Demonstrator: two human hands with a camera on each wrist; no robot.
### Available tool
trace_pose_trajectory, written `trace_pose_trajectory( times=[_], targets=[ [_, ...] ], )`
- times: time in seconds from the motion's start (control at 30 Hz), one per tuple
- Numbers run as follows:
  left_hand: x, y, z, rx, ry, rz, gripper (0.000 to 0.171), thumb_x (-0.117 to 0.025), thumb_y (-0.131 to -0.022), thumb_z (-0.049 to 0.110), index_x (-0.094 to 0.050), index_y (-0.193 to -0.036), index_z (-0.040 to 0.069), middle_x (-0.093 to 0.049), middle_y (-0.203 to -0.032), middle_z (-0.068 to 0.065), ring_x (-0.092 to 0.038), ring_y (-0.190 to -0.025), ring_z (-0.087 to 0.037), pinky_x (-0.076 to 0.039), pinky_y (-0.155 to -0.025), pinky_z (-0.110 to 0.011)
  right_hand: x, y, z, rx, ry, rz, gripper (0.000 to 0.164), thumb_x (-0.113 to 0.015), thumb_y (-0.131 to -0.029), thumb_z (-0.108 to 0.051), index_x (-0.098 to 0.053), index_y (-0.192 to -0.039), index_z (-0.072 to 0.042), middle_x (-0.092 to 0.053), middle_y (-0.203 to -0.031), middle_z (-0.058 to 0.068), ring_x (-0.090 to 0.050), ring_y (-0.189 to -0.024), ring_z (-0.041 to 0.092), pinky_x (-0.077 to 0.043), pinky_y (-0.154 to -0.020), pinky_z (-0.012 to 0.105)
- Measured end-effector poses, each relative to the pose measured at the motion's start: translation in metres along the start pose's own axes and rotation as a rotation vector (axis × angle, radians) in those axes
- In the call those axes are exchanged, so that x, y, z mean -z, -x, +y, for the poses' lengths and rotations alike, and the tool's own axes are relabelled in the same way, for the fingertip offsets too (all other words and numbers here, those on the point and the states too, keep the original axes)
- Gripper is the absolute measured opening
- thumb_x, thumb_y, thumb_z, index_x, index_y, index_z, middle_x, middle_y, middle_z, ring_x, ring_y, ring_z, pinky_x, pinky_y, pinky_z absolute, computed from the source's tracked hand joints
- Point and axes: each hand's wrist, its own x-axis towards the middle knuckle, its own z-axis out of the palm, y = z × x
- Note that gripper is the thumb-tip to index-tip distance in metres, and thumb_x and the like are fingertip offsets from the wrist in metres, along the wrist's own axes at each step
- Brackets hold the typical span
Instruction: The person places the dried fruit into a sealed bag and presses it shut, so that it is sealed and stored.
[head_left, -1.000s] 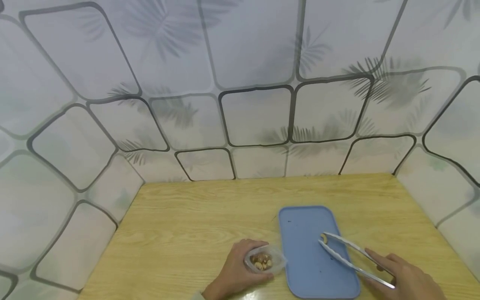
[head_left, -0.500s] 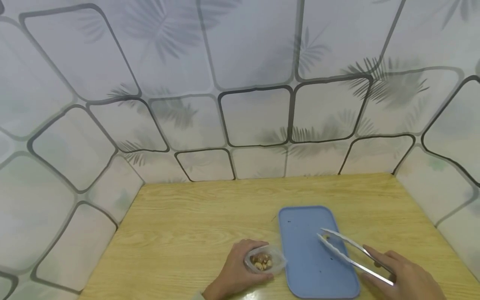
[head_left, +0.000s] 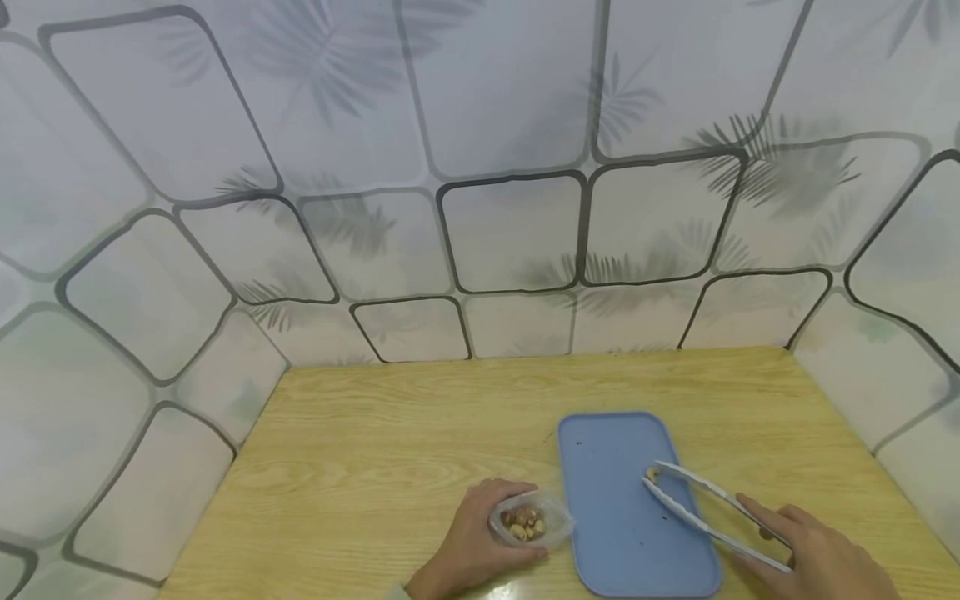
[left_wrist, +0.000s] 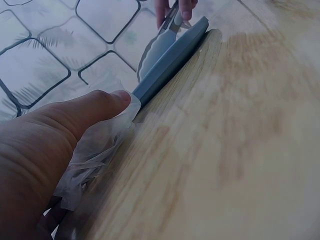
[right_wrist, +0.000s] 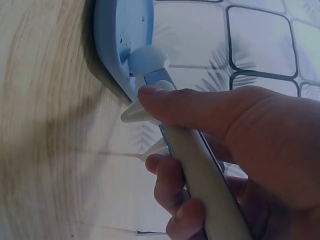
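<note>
My left hand (head_left: pixel 480 529) grips a clear plastic bag (head_left: pixel 558 518) standing with its mouth up at the left edge of the blue tray (head_left: pixel 611 550). Several nuts (head_left: pixel 522 525) show inside it. In the left wrist view the thumb presses on the crinkled plastic (left_wrist: pixel 95 150). My right hand (head_left: pixel 821 554) holds metal tongs (head_left: pixel 701 523) over the tray's right side; their arms are spread. A single pale, curved nut, like a cashew (head_left: pixel 652 474), lies between the tips. Whether both tips touch it, I cannot tell. The tongs' handle (right_wrist: pixel 200 175) fills my right palm in the right wrist view.
The tray lies on a wood-grain table (head_left: pixel 390 467), with a few small dark specks (head_left: pixel 579 442) on its surface. Patterned walls (head_left: pixel 510 233) stand along the table's back, left and right sides.
The tongs' tips went slightly left and away around the nut, then came back to the right, so the nut now sits at the tips. My left hand and the bag have stayed in place.
</note>
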Motion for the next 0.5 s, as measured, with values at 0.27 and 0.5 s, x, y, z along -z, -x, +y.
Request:
trace_pose_trajectory(
  times=[0.27, 0.5],
  targets=[
    [-0.0005, 0.0006, -0.0017, -0.022, -0.013, 0.014, 0.071, -0.099, -0.078, 0.043, -0.067, -0.141, 0.038, -0.073, -0.127, 0.022, -0.062, -0.112, 0.000, -0.044, -0.108, -0.035, 0.0010, -0.0019, -0.0001, 0.020, 0.025, 0.021, 0.079, -0.088, -0.088, -0.047, -0.063, -0.151, -0.006, -0.070, -0.102, 0.002, -0.053, -0.070, 0.014, -0.044, -0.058, 0.035],
    [-0.0003, -0.0002, -0.0028, -0.022, -0.008, 0.006, 0.070, -0.098, -0.079, 0.043, -0.067, -0.142, 0.038, -0.073, -0.129, 0.022, -0.063, -0.114, -0.001, -0.044, -0.109, -0.036, -0.0011, -0.0016, -0.0014, 0.038, 0.038, 0.054, 0.076, -0.090, -0.087, -0.046, -0.066, -0.149, -0.010, -0.069, -0.100, -0.003, -0.053, -0.069, 0.012, -0.043, -0.056, 0.033]
  ],
)
